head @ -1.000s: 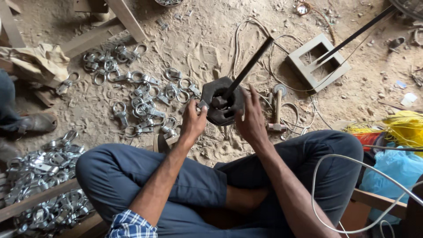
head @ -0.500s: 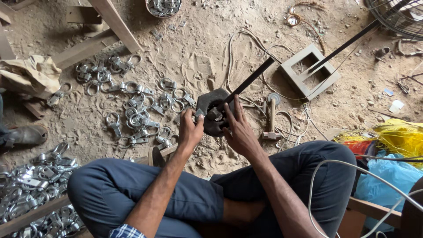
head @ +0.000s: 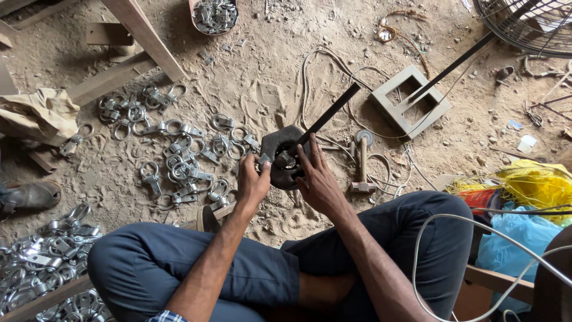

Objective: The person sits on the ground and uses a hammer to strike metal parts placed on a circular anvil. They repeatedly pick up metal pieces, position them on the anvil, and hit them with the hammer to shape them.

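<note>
Two bare hands work at a dark hexagonal metal block (head: 285,156) on the sandy floor (head: 262,89).

The left hand's (head: 252,183) fingers (head: 260,162) pinch closed on a small silvery metal piece (head: 264,159) at the block's left edge; the right hand's (head: 317,182) fingers (head: 305,156) lie spread and nearly flat over the block's right side, touching it without gripping. A black bar (head: 329,113) rises slanting from the block's top, up and to the right. Left of the block, shiny ring-and-plate fittings (head: 179,155) lie scattered. Just right of it stands a small hammer (head: 362,164), and farther right a grey square frame (head: 410,100). Pale wire (head: 333,77) loops behind the block. Below the block are the person's crossed legs in blue trousers (head: 238,268).
</note>
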